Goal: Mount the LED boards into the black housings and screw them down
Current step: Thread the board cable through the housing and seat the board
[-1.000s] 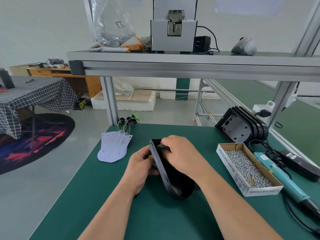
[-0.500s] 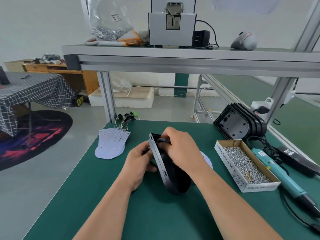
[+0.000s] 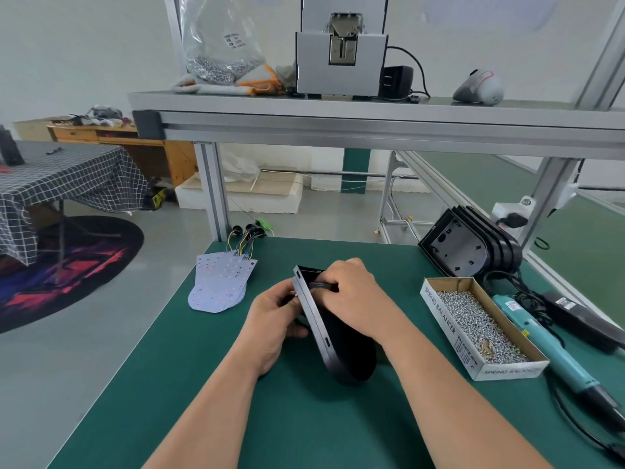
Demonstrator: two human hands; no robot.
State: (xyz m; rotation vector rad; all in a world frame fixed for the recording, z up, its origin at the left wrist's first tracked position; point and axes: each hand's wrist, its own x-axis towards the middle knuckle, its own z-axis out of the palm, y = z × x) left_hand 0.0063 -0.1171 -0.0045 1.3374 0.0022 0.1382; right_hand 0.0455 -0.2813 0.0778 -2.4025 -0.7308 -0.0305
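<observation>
Black housing [image 3: 341, 350] on edge at worktop [image 3: 203, 384] centre. Left hand [image 3: 274, 319] curled round its back; right hand [image 3: 351, 299] inside, pinching coloured wires [image 3: 321, 285]. Risk: strained or trapped wires from hard tugging; tipping from loosened grip.

counter [image 3: 203, 384]: green mat, matt, finely textured.
housing [image 3: 341, 346]: black plastic, smooth, with a dull sheen on its outer wall.
wires [image 3: 321, 285]: thin, coloured plastic sheathing.
boards [image 3: 220, 286]: white-faced, flat and matt, speckled with red dots.
spare housings [image 3: 473, 245]: black plastic, matt inside.
box [image 3: 449, 326]: cardboard, raw brown inside, white and printed outside.
screws [image 3: 480, 326]: bright metal, glinting.
screwdriver [image 3: 548, 350]: teal plastic, glossy.
frame [image 3: 372, 126]: aluminium, satin grey.
bag [image 3: 220, 45]: clear plastic film, crinkled and shiny.
tablecloth [image 3: 67, 177]: checked cloth, hanging in soft folds.
desk [image 3: 152, 147]: orange-toned wood, smooth.
</observation>
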